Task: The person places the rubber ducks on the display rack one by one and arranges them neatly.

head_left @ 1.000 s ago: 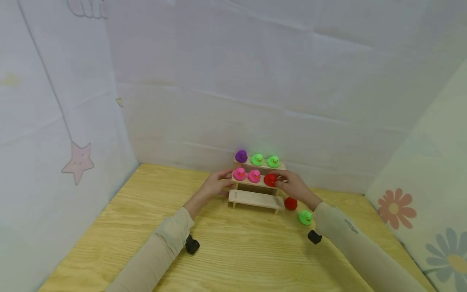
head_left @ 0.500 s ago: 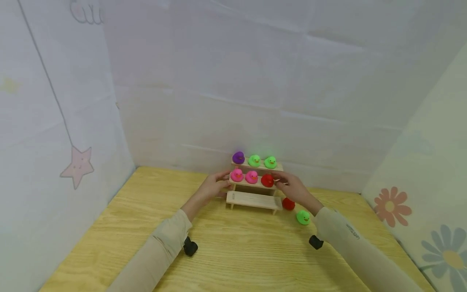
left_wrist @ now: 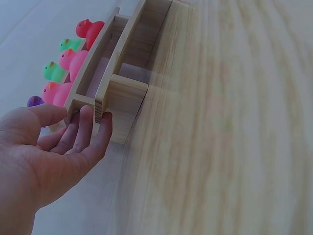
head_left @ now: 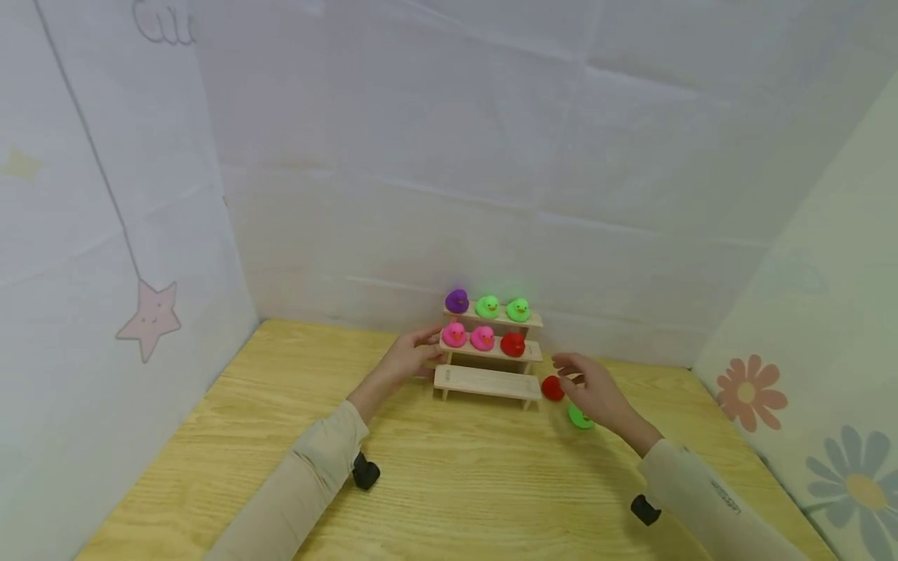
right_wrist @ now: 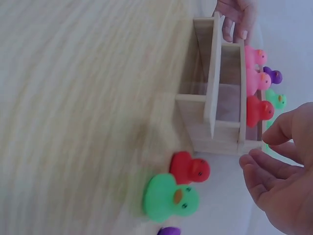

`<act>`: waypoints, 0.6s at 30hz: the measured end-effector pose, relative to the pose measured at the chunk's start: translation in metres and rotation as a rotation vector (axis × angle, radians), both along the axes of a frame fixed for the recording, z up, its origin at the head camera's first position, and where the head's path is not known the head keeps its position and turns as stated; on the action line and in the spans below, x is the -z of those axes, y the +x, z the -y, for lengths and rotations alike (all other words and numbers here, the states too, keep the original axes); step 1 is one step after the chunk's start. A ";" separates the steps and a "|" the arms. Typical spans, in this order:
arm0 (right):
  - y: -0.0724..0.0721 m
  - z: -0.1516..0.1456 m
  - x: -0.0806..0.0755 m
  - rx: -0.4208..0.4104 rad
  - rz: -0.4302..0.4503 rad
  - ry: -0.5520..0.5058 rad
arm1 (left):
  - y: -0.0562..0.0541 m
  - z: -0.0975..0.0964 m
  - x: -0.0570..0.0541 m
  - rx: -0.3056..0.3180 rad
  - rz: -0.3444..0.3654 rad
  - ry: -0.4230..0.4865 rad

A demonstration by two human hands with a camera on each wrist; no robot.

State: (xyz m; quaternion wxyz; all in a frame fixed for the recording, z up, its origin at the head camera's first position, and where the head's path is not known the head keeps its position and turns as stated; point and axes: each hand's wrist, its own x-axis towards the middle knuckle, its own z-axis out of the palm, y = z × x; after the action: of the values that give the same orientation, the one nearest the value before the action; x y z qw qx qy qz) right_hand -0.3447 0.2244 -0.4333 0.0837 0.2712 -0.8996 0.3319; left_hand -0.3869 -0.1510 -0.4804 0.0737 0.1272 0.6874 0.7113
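A three-tier wooden stand point(head_left: 489, 381) is at the back of the table. My left hand point(head_left: 404, 361) holds its left end, thumb at the middle tier and fingers curled at the tier ends in the left wrist view. On the middle tier sit two pink rubber ducks point(head_left: 482, 337) and a red rubber duck point(head_left: 514, 344). My right hand point(head_left: 595, 392) is to the right of the stand, fingers loosely bent around nothing. Below it on the table are another red duck point(head_left: 552, 388) and a green duck point(right_wrist: 164, 198), which the hand partly hides in the head view.
The top tier bears a purple duck point(head_left: 457, 301) and two green ducks point(head_left: 518, 309). Part of another purple duck point(right_wrist: 169, 231) shows at the bottom of the right wrist view. A cloth backdrop point(head_left: 421, 195) rises right behind the stand.
My right hand has let go of the red duck on the middle tier and moved right and toward me, over the table ducks. My left hand stays at the stand.
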 end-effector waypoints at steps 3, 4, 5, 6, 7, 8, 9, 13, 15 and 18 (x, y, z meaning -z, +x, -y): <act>0.005 -0.015 0.008 0.024 -0.020 0.010 | 0.000 -0.001 0.000 -0.001 -0.001 0.002; 0.005 -0.019 0.011 0.029 -0.023 0.007 | 0.001 0.000 -0.001 -0.004 0.000 0.005; 0.006 -0.022 0.015 0.034 -0.018 0.004 | 0.001 0.001 -0.002 -0.009 0.000 0.003; 0.007 -0.026 0.018 0.040 -0.008 0.001 | 0.000 0.002 -0.002 -0.013 0.001 0.003; 0.007 -0.031 0.022 0.043 0.002 0.002 | 0.001 0.002 -0.002 -0.018 0.002 0.004; 0.008 -0.035 0.025 0.046 0.012 0.003 | 0.000 0.003 -0.002 -0.021 0.004 0.007; 0.009 -0.039 0.028 0.051 0.021 0.008 | 0.000 0.003 -0.002 -0.024 0.008 0.011; 0.014 -0.054 0.038 0.073 0.044 0.040 | 0.000 0.002 -0.001 -0.009 0.005 0.008; 0.018 -0.058 0.041 0.083 0.051 0.073 | 0.000 0.002 0.001 0.000 0.006 0.008; 0.020 -0.062 0.044 0.073 0.066 0.122 | 0.000 0.001 0.001 -0.001 0.014 0.020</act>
State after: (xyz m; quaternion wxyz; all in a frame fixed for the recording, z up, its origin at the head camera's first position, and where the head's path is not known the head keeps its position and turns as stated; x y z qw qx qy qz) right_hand -0.3245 0.2863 -0.4769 0.0493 0.2315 -0.9298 0.2819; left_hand -0.3874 -0.1516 -0.4819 0.0770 0.1228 0.6799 0.7188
